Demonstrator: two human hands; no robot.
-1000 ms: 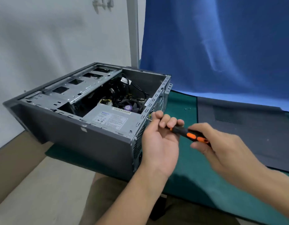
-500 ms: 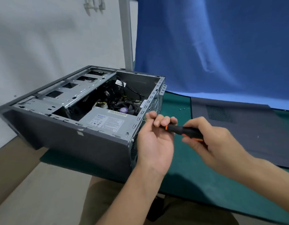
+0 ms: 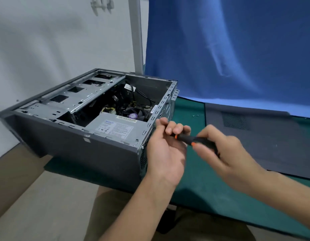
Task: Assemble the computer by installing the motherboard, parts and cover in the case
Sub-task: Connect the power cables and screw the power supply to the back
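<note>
Gripping one screwdriver (image 3: 194, 140): right hand (image 3: 225, 153) | left hand (image 3: 165, 150) fingers curled round its front | one case (image 3: 81, 150) | one cover (image 3: 265, 141)

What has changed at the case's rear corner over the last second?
The screwdriver has rotated in the right hand: its orange stripe has rolled mostly out of sight. The left hand still steadies its front end at the computer case. Grips, case and side cover on the green mat are unchanged.

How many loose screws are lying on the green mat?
2. One screw and a second screw lie side by side on the mat, between the case and the flat cover. Others may be hidden.
</note>
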